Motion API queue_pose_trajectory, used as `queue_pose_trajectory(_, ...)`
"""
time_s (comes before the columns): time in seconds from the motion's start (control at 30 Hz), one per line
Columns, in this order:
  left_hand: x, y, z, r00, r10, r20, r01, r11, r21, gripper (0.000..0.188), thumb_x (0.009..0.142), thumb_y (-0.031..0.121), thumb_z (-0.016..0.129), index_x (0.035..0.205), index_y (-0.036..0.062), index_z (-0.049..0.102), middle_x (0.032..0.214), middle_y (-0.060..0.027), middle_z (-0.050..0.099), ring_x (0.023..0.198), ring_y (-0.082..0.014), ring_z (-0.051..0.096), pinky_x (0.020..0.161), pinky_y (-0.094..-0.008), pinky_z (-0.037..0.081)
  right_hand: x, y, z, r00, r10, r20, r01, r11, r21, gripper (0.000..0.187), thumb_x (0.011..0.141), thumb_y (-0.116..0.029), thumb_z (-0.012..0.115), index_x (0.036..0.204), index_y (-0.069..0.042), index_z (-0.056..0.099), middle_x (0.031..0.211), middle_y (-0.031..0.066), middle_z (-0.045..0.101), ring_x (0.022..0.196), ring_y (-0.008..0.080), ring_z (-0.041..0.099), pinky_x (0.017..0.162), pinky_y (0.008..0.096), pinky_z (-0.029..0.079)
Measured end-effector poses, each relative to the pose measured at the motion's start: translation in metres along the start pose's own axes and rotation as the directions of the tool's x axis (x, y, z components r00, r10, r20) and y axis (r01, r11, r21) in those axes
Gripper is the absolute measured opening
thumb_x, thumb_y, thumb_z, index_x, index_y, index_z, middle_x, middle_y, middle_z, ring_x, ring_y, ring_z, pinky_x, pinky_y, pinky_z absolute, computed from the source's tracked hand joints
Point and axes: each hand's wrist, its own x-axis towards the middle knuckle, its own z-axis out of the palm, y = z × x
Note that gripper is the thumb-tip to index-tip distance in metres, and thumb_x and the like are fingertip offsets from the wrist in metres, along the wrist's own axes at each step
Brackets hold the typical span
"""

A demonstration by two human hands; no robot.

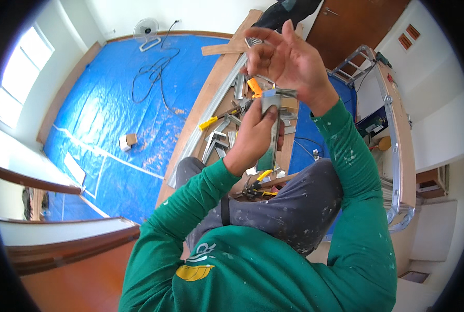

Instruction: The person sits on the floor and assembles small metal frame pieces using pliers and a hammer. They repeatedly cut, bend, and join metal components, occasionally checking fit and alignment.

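My left hand (257, 131) is wrapped round a short piece of metal channel (271, 101), held upright over my lap, with flared tabs at its upper end. Just above it my right hand (289, 62) is raised, palm showing and fingers loosely bent apart, with nothing in it. Beneath the hands, cut metal channel pieces (215, 143) lie scattered on a wooden board (182, 151). Among them are a yellow-handled tool (208, 124) and an orange-handled tool (254, 86). Near my legs lie yellow-and-black-handled hand tools (258, 188), partly hidden.
Blue plastic sheeting (102, 104) covers the floor, with a black cable (156, 73), a white fan (146, 31) and a small carton (128, 141) on it. At right stands a metal-legged platform (400, 135) with a drill (383, 59) on top. A brown door (346, 31) is at the back.
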Motion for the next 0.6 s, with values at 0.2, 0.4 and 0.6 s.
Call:
queue_pose_trajectory(0.2,0.016,-0.027,-0.033,0.965,0.239,-0.106,-0.241,0.97,-0.012,0.015,0.114,0.015,0.045,0.125,0.0063,0.05,0.083,-0.0086,0.063,0.064,-0.0192,0.064,0.056,-0.0336,0.054,-0.013,0.012,-0.058,0.96,-0.088,-0.266,-0.001,0.948,-0.317,0.062,0.114,-0.055,0.042,0.14,-0.002,0.06,0.12,0.0114,0.07,0.113,0.0231,0.068,0.102,0.0398,0.053)
queue_pose_trajectory(0.4,0.026,-0.028,-0.065,0.898,0.4,-0.185,-0.421,0.902,-0.093,0.018,0.113,0.022,0.048,0.125,0.0088,0.05,0.089,-0.012,0.064,0.07,-0.0212,0.065,0.062,-0.0357,0.056,-0.026,0.061,-0.047,0.874,0.326,-0.359,-0.455,0.808,-0.374,0.049,0.112,-0.044,0.053,0.139,-0.003,0.06,0.121,0.0061,0.069,0.111,0.0159,0.066,0.094,0.0338,0.053)
queue_pose_trajectory(0.6,0.037,-0.015,-0.061,0.797,0.562,-0.222,-0.595,0.793,-0.131,0.02,0.113,0.023,0.048,0.122,0.0057,0.053,0.099,-0.0113,0.065,0.087,-0.0224,0.066,0.078,-0.0343,0.056,-0.048,0.106,-0.03,0.895,0.446,0.025,-0.367,0.766,-0.528,0.041,0.096,-0.016,0.073,0.134,-0.003,0.064,0.118,0.0065,0.072,0.105,0.0161,0.071,0.093,0.0316,0.055)
